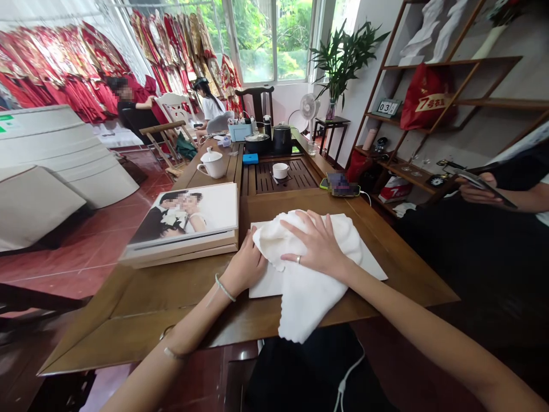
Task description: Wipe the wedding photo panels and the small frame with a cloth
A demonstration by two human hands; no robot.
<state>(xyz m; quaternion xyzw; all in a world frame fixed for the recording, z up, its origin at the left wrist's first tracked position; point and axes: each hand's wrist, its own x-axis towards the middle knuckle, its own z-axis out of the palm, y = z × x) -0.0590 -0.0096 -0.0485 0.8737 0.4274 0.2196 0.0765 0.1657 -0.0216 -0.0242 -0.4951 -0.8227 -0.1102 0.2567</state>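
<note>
A white cloth (309,300) with a scalloped edge lies bunched over a flat white board (266,283) on the wooden table. One corner of the cloth drapes over the table's near edge. My right hand (317,246), with a ring on it, rests on top of the cloth, fingers spread and pressing down. At the board's left edge, my left hand (249,263) has its fingers curled in against the side, partly hidden by the cloth. Left of that hand sits a stack of photo panels (189,217), its top one showing a couple in wedding clothes.
A lidded white cup (211,163) stands behind the stack. Beyond the board are a slatted tea tray (266,178) with a small white cup (280,170), a kettle (282,137) and a charging phone (341,185). A person's hand (480,189) holds a phone at right.
</note>
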